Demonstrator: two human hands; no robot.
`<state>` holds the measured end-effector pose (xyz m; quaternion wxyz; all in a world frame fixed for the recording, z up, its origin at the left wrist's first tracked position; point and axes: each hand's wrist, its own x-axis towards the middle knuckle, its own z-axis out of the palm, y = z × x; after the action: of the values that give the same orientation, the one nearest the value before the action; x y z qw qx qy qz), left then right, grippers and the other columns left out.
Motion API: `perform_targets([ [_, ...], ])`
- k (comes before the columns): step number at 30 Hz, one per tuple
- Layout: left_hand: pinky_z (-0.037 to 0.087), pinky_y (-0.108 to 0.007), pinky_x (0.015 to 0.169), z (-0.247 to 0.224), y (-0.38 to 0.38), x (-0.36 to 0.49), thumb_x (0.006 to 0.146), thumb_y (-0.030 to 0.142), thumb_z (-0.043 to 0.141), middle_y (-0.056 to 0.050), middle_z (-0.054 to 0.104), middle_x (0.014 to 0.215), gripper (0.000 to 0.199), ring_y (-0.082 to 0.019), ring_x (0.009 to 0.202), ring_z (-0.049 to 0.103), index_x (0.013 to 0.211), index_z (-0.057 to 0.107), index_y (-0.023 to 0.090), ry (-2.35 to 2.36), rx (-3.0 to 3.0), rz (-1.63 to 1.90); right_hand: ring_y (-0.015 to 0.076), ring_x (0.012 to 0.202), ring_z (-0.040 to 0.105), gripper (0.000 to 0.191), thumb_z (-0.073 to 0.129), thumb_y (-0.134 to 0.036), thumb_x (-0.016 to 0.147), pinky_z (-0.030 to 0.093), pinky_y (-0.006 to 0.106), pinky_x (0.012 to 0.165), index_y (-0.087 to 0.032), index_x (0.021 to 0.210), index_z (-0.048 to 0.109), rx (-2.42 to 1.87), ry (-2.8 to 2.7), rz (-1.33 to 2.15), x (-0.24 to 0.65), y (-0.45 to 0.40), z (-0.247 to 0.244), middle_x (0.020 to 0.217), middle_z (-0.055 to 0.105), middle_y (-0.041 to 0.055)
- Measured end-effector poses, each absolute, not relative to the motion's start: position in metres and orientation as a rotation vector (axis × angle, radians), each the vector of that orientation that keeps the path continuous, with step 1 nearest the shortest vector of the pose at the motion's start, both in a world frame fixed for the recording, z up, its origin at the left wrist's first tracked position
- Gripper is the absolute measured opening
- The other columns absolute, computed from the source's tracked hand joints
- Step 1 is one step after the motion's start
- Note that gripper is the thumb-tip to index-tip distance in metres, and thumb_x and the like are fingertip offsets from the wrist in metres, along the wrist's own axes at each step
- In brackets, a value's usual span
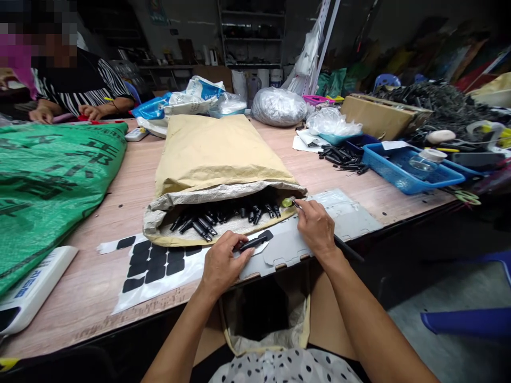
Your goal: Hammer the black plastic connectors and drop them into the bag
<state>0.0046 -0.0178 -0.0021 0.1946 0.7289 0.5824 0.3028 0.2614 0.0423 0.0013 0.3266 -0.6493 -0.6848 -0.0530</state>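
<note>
A tan paper sack point(223, 154) lies on the table with its mouth toward me, showing several black plastic parts point(203, 226) inside. My left hand point(225, 263) holds a black part point(253, 243) between thumb and fingers, over a black sticker and a white scrap. Further right, my right hand point(316, 226) pinches a small thin tool with a yellow-green piece point(287, 202) beside it, at the right corner of the sack mouth. A white sheet of black stickers point(155, 263) lies left of my left hand. Grey cardboard point(287, 247) is under both hands.
A green woven sack point(59, 181) and a white device point(38, 290) are at the left. Black parts point(341, 158), a blue tray point(403, 178) and a cardboard box point(379, 117) stand at the right. An open sack point(271, 340) rests between my legs. Another person point(88, 85) sits back left.
</note>
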Motion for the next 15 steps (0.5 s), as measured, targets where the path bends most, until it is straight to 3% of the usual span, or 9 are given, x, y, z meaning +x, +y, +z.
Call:
perform_targets([
  [8, 0.046, -0.030, 0.077, -0.002, -0.017, 0.002, 0.084, 0.028, 0.072, 0.000, 0.064, 0.089, 0.015, -0.018, 0.084, 0.061, 0.099, 0.071, 0.024, 1.575, 1.949, 0.872, 0.0209, 0.106, 0.070, 0.028, 0.053, -0.022, 0.099, 0.055, 0.035, 0.096, -0.023, 0.120, 0.071, -1.149, -1.805, 0.483, 0.216, -0.018, 0.036, 0.114, 0.075, 0.0065],
  [15, 0.044, -0.029, 0.076, 0.001, -0.017, 0.006, 0.082, 0.025, 0.074, 0.002, 0.061, 0.086, 0.011, -0.017, 0.082, 0.058, 0.091, 0.068, 0.024, 1.609, 1.875, 0.889, 0.0210, 0.100, 0.069, 0.032, 0.049, -0.018, 0.100, 0.055, 0.034, 0.091, -0.021, 0.127, 0.067, -1.149, -1.965, 0.445, 0.196, -0.037, 0.033, 0.109, 0.074, 0.0080],
])
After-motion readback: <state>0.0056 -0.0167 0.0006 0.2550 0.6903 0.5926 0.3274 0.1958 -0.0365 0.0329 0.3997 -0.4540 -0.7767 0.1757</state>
